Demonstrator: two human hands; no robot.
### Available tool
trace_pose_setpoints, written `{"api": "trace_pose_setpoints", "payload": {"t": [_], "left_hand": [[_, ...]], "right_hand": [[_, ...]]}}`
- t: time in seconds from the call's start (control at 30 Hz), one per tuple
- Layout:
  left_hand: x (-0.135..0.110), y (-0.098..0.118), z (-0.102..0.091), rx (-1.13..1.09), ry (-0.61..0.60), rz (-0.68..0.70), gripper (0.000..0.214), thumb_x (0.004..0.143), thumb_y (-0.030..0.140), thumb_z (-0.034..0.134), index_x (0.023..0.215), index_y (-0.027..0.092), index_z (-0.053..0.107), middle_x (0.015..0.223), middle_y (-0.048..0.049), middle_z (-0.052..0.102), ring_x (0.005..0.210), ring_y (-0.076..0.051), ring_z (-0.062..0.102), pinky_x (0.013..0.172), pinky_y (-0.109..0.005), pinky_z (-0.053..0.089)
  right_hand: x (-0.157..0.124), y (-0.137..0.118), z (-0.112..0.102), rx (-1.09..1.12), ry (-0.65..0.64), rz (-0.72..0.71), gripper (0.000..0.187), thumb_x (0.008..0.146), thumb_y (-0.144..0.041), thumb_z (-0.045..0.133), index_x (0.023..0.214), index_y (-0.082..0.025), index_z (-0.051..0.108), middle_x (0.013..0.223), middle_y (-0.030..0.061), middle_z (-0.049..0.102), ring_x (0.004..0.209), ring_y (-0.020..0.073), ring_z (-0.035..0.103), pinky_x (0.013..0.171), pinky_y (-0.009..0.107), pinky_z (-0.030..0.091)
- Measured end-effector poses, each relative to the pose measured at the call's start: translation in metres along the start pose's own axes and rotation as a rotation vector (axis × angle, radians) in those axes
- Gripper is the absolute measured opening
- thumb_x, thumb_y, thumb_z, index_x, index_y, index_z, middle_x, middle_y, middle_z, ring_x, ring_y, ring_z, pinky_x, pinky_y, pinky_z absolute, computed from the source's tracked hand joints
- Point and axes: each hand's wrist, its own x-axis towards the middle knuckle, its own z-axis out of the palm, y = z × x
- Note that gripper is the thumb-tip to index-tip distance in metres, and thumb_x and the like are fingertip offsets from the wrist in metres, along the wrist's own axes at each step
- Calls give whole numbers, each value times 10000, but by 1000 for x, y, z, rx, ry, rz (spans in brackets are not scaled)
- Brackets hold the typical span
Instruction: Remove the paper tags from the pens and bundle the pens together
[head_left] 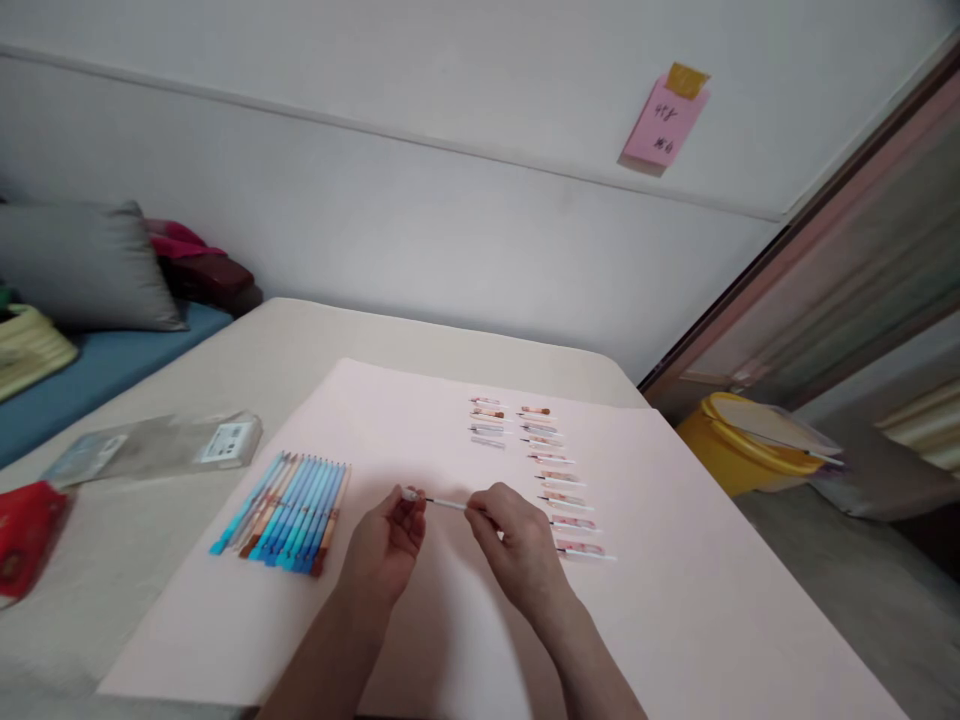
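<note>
My left hand (pixel 397 528), fingers closed, pinches a small whitish pen piece (pixel 410 494). Between my hands runs a thin white pen refill (pixel 448 504), its dark end towards the left fingers. The fingers of my right hand (pixel 516 535) are closed around the refill's other end. Whether the refill touches the whitish piece I cannot tell. Just right of my right hand lies a column of pen parts (pixel 562 477), with thin white sticks beside pinkish and brown pieces. A shorter group of similar parts (pixel 487 428) lies farther back. Blue and brown pens (pixel 296 510) lie side by side at the left.
A pale pink sheet (pixel 660 600) covers much of the table (pixel 300 340). Clear plastic packaging (pixel 165 447) and a red object (pixel 28 535) lie at the left. A yellow bin (pixel 712 450) stands beyond the right edge. The wall carries a pink note (pixel 664 125).
</note>
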Motion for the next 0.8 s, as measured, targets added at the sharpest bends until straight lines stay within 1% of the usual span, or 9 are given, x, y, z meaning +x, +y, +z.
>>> {"api": "trace_pose_setpoints", "payload": {"t": [0.17, 0.3, 0.43, 0.6, 0.67, 0.8], "left_hand": [[-1, -6, 1, 60, -22, 49, 25, 791, 98, 570, 779, 93, 591, 719, -69, 640, 604, -108, 626, 490, -174, 504], [-3, -9, 1, 128, -51, 137, 38, 793, 128, 572, 789, 103, 599, 759, -90, 653, 631, -118, 628, 536, -200, 522], [-5, -8, 1, 168, -86, 217, 26, 782, 135, 583, 793, 115, 597, 780, -91, 654, 663, -125, 631, 565, -209, 526], [-10, -9, 5, 222, -91, 301, 45, 784, 169, 591, 809, 133, 582, 794, -88, 655, 676, -127, 629, 576, -215, 519], [-14, -12, 7, 245, -113, 296, 52, 779, 176, 599, 801, 135, 576, 784, -83, 653, 677, -127, 627, 588, -218, 516], [-18, -24, 8, 263, -197, 226, 104, 757, 213, 636, 788, 142, 567, 770, -58, 639, 673, -114, 618, 621, -220, 510]], "right_hand": [[0, 3, 7, -75, -11, -14, 136, 870, -181, 460, 776, -195, 557, 718, 15, 556, 670, 126, 503, 597, 226, 347], [-1, 3, 14, -114, -9, -19, 135, 875, -194, 448, 791, -193, 554, 724, 19, 563, 671, 129, 508, 589, 226, 343], [-3, 4, 20, -137, -18, 7, 144, 884, -205, 425, 801, -194, 542, 744, 26, 574, 685, 138, 517, 601, 230, 352], [-4, 3, 24, -169, -42, 21, 173, 901, -232, 398, 807, -202, 541, 759, 28, 582, 690, 142, 523, 603, 239, 354], [-4, 2, 27, -188, -51, 19, 183, 906, -244, 394, 805, -205, 541, 758, 26, 586, 682, 143, 525, 590, 243, 344], [-5, 2, 35, -188, -63, 48, 185, 920, -265, 378, 835, -211, 534, 785, 23, 602, 709, 149, 541, 602, 249, 344]]}}
